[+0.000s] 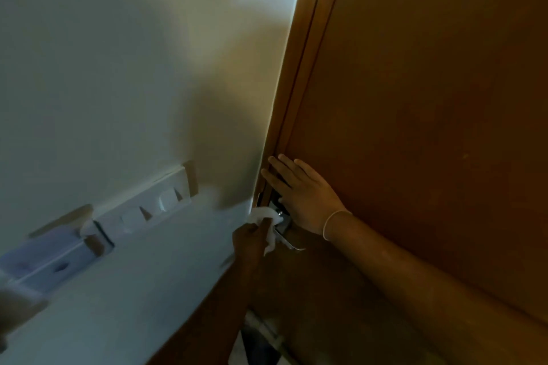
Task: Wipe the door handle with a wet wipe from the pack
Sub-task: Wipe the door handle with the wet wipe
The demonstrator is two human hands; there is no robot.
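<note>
A silver lever door handle (287, 236) sits on the brown door (415, 98) near its left edge. My left hand (252, 238) comes up from below and is closed on a crumpled white wet wipe (264, 215), which it presses against the handle's base. My right hand (302, 192) lies flat on the door just above the handle, fingers spread and holding nothing, with a thin band around the wrist. Part of the handle's plate is hidden behind both hands. The wipe pack is not clearly in view.
The brown door frame (299, 68) meets a white wall (118, 68) on the left. A white switch panel (148, 210) with brown tape at its ends is fixed to that wall. A blurred pale object (17, 305) fills the lower left corner.
</note>
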